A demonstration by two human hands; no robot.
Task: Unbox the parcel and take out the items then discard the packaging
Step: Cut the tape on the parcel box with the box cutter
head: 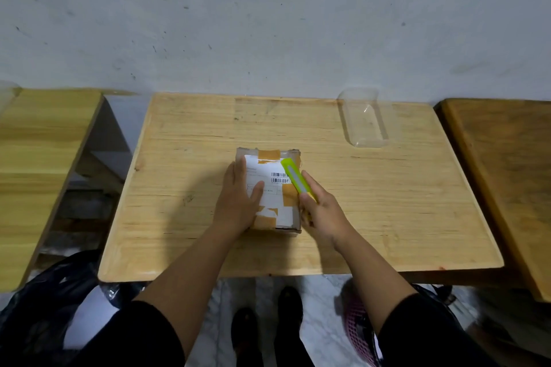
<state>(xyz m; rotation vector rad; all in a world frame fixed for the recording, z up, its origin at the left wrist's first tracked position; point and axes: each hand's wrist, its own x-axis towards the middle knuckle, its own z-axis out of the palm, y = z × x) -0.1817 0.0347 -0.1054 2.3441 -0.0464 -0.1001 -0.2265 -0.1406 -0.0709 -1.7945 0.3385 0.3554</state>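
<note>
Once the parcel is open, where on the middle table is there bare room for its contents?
Bare wood lies left of the parcel, behind it to the wall, and right of it below the clear plastic tray. The centre is crowded: left hand, right hand, green cutter.

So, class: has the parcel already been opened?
No, the parcel lies taped shut under the left hand.

small brown cardboard parcel [275, 188] | sealed with orange-brown tape; white barcoded shipping label on top | lies flat at the middle of the light wooden table [372, 202]
</note>
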